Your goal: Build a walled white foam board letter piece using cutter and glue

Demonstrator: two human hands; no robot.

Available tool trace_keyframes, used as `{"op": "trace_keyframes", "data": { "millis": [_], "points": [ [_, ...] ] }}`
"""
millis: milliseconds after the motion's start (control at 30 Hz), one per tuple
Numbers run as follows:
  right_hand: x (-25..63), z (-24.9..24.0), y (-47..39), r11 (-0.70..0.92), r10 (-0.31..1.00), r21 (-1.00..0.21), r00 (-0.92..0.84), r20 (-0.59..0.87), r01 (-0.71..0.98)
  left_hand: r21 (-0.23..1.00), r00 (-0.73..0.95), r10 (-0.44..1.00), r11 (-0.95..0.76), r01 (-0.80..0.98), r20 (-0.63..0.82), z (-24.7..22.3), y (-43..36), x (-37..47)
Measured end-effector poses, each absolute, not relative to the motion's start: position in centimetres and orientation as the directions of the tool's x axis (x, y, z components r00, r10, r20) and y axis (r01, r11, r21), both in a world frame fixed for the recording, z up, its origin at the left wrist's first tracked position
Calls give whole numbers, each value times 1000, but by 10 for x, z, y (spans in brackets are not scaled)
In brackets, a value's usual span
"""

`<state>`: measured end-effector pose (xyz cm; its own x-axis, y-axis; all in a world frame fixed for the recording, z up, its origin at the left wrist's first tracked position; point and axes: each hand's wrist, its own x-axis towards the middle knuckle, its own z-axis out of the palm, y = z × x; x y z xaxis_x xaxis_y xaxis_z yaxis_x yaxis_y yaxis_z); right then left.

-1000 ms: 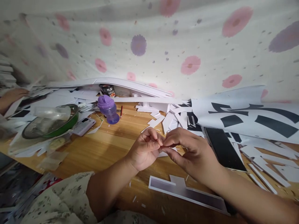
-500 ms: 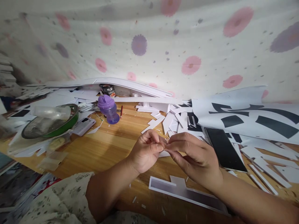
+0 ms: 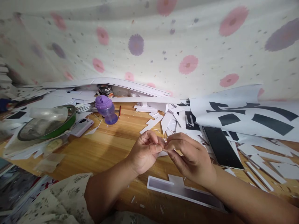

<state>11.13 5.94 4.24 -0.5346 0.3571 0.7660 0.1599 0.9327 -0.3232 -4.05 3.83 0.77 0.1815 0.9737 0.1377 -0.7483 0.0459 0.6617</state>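
Observation:
My left hand (image 3: 148,151) and my right hand (image 3: 190,157) meet fingertip to fingertip above the middle of the wooden table (image 3: 100,155). Both are closed in a pinch. Whatever lies between the fingertips is too small or too hidden to name. Below my right hand, near the table's front, lies a long white tray-like piece (image 3: 161,189) with raised thin edges and a grey inside; a tab juts from its back side. My right forearm covers part of it. Small white scraps (image 3: 142,206) are strewn in front of it.
A black phone (image 3: 223,147) lies right of my hands, among white strips (image 3: 263,169). Behind it is a sheet with black shapes (image 3: 247,116). White offcuts (image 3: 173,119) are heaped beyond my hands. Further left stand a purple cup (image 3: 106,110), a pencil (image 3: 120,112) and a green-rimmed bowl (image 3: 63,127).
The whole view has shifted slightly, so things appear a little further left. My hands keep their fingertips together, with barely any change in pose.

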Motion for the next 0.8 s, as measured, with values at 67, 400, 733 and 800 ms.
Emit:
{"op": "trace_keyframes", "data": {
  "millis": [67,400,733,800],
  "points": [
    [110,42,60,930,364,-332,-541,758,159,666,177,976,48,-745,127,9,38,-40],
    [115,44,60,907,393,-407,-575,718,112,651,124,985,19,-758,116,8,40,-44],
    [159,27,55,795,590,-449,-690,419,407,790,12,999,-19,-612,34,3,54,-53],
    [188,19,49,706,709,-403,-584,396,583,835,-33,999,-34,-549,18,0,57,-54]
  ]
}}
